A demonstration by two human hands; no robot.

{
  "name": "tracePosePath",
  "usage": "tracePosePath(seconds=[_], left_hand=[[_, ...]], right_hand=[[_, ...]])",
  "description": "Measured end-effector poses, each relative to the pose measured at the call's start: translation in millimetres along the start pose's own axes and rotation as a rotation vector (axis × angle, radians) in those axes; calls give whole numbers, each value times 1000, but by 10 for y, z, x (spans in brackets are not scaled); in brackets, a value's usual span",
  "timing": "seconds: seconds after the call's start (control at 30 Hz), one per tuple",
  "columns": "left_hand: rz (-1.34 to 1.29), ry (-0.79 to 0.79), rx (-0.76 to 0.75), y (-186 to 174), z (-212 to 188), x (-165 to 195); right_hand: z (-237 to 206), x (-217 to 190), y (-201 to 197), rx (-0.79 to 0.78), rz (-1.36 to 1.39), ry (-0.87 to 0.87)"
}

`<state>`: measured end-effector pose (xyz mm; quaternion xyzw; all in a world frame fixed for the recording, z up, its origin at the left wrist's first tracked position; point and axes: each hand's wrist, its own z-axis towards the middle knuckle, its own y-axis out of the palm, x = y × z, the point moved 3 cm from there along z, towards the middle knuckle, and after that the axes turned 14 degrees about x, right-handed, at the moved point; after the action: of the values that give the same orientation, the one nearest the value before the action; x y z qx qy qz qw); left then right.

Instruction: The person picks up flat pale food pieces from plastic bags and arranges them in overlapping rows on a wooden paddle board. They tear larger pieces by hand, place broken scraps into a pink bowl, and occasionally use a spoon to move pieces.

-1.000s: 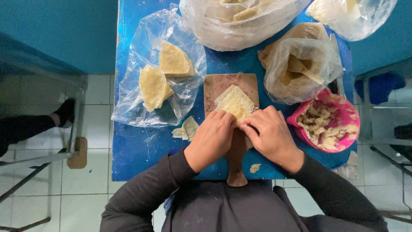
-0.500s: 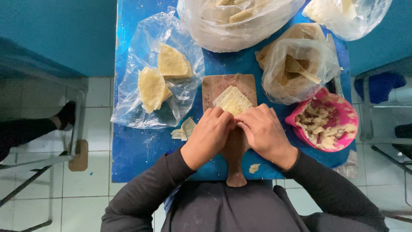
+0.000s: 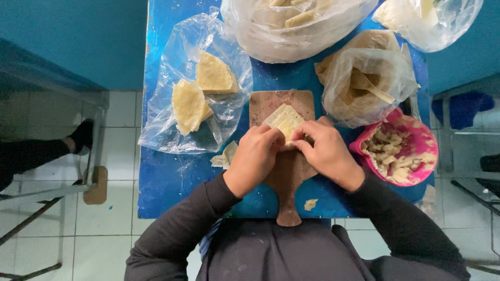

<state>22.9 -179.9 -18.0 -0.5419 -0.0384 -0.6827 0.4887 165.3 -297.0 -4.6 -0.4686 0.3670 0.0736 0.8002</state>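
A pale yellow dough sheet [image 3: 284, 119] lies on a brown wooden paddle board [image 3: 279, 101] on the blue table [image 3: 166, 182]. My left hand [image 3: 255, 156] and my right hand [image 3: 325, 148] rest side by side on the near edge of the sheet, fingers curled and pinching it. The part of the sheet under my fingers is hidden. Dark sleeves cover both forearms.
A clear bag [image 3: 172, 125] at left holds folded dough stacks [image 3: 190, 104]. A pink bowl [image 3: 427, 140] of chopped filling stands at right. Behind it sits a bag of brown flour with a scoop [image 3: 364, 83]. Two more bags [image 3: 291, 26] lie at the far edge. Dough scraps [image 3: 224, 156] lie beside the board.
Both hands have shifted slightly up the board over the dough sheet, folding its near edge; the rest of the table is unchanged.
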Motion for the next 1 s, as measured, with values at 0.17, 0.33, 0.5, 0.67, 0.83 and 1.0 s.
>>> tracePosePath(seconds=[0.17,0.33,0.5,0.67,0.83,1.0], left_hand=[[94,178,-50,-37,-47,115],[105,116,-80,-61,-61,130],[182,165,-37,-44,-37,119],[207,180,-69,-38,-43,118],[137,172,-24,-67,-52,105],[200,210,-22,-18,-37,66]], right_hand=[[-186,-242,-37,115,-155,-266],[-175,-275,-64,107,-167,-273],[-101,-216,-27,154,-167,-218],[-102,-212,-22,154,-142,-217],[-115,-247,-19,117,-187,-263],[-105,-261,4,160,-289,-333]])
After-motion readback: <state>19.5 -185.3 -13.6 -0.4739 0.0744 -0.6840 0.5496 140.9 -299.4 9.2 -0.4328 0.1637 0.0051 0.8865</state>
